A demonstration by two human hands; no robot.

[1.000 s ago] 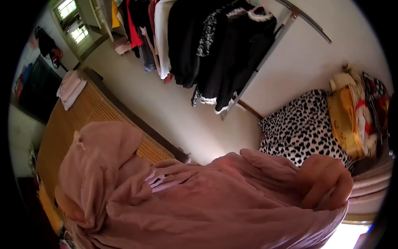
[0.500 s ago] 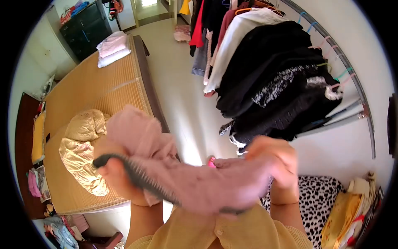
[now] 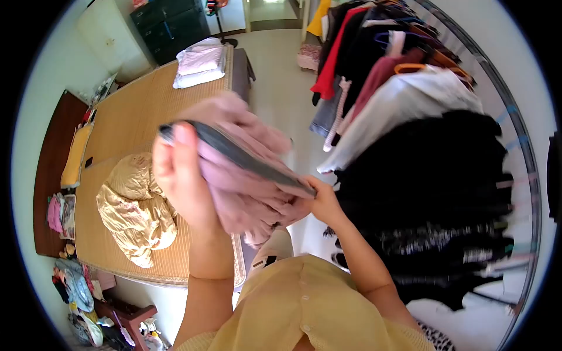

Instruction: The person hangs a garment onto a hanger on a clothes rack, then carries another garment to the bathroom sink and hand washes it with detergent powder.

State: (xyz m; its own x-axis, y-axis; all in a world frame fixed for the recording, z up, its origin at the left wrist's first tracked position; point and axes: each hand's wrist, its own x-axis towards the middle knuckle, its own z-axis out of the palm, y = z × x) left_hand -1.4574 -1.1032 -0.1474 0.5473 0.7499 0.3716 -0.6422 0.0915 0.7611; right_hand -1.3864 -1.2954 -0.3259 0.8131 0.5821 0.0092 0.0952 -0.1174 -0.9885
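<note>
A pink garment with a dark grey band hangs bunched between my two hands, in front of my body. My left hand is closed on one end of the grey band, at the garment's upper left. At its lower right, my right hand pinches the other end of the band. Folds of pink cloth hang below and behind the band.
On the left is a bed with a woven mat, holding a gold cloth and folded pink and white cloths. Clothes hang from a curved rail at right. A dark cabinet stands behind.
The view has turned, with the bed and rack shifting right. My hands have come closer together, the right one moving left, and the grey band now runs straight between them.
</note>
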